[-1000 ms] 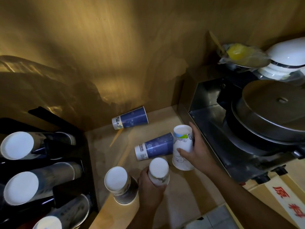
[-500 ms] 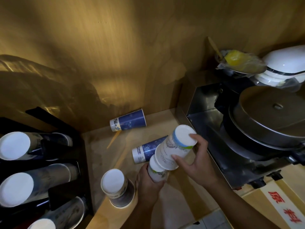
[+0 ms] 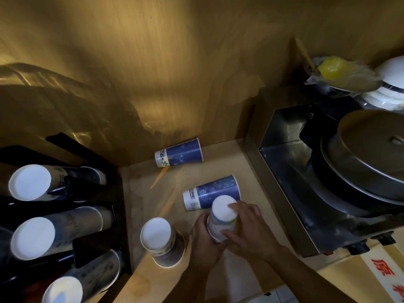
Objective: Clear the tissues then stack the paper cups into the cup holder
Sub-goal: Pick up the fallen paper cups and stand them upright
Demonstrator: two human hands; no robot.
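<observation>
My two hands hold a small stack of upside-down white paper cups (image 3: 223, 217) on the wooden counter. My left hand (image 3: 202, 241) grips the stack's lower part from the left. My right hand (image 3: 249, 228) wraps its upper cup from the right, fingers over the base. A blue cup (image 3: 212, 192) lies on its side just behind the stack. Another blue cup (image 3: 179, 155) lies on its side by the back wall. An inverted stack of cups (image 3: 160, 240) stands to the left. The black cup holder (image 3: 91, 243) at the left carries three rows of cups. No tissues are in view.
A steel appliance (image 3: 290, 171) with a round lidded pan (image 3: 369, 154) fills the right side, close to my right hand. White bowls (image 3: 391, 84) and a plastic-wrapped yellow item (image 3: 334, 67) sit behind it. A thin wooden stick (image 3: 159, 177) lies on the counter. A wooden wall closes the back.
My right hand carried its cup over the one in my left hand and pushed it down onto it; the two cups now sit nested and upright.
</observation>
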